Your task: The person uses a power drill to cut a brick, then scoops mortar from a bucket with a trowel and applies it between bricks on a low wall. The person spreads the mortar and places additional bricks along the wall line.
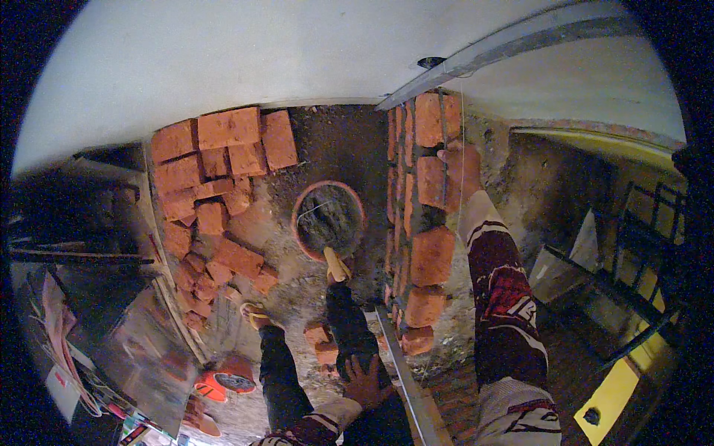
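My right hand (464, 165) reaches to the top of a brick wall (401, 245) on the right. Its fingers curl over the far end and right side of an orange-red brick (431, 182) in the top course. More bricks (433, 254) lie along that course, with a dark gap between this brick and the nearer one. A thin string (462, 111) runs down beside the hand. My left hand (364, 383) lies with spread fingers on my dark-trousered leg, holding nothing. Left of the wall stands a round orange basin (362, 215) of dark grey mortar (327, 215).
Stacked and loose bricks (230, 128) fill the left side. Beside the wall's near end lies a long metal straightedge (401, 372). My sandalled foot (336, 265) touches the basin's near side. A smaller orange bowl (249, 369) sits lower left. Dark metal frames (632, 297) stand at right.
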`<state>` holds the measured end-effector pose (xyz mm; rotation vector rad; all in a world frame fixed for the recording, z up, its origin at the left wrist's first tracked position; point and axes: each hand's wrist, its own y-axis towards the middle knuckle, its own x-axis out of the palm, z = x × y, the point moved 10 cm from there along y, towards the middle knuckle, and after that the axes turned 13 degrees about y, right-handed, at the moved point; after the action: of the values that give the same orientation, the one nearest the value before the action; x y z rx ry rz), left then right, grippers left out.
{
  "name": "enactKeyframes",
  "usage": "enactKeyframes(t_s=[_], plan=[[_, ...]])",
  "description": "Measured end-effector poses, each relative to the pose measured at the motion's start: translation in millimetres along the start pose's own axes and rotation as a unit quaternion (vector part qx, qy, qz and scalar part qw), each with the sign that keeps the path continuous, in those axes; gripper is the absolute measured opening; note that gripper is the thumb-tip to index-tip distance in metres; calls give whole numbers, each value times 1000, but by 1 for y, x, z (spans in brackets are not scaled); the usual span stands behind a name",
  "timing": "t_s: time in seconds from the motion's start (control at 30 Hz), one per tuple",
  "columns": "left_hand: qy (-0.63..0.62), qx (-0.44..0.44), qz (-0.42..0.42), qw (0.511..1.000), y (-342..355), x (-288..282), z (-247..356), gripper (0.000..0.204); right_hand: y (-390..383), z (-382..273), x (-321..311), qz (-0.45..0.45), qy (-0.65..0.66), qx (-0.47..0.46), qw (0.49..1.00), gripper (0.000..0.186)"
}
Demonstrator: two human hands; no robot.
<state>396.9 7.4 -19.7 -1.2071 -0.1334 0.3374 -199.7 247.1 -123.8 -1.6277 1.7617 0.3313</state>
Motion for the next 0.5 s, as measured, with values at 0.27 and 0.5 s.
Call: enactKeyframes(t_s=[0.27,0.5], plan=[[-24,12,38,999,12,14,-1,123,14,0,-7,-12,91,-69,993,22],[-14,-28,87,996,11,29,0,123,-175,-137,-65,326,210,-204,899,28]])
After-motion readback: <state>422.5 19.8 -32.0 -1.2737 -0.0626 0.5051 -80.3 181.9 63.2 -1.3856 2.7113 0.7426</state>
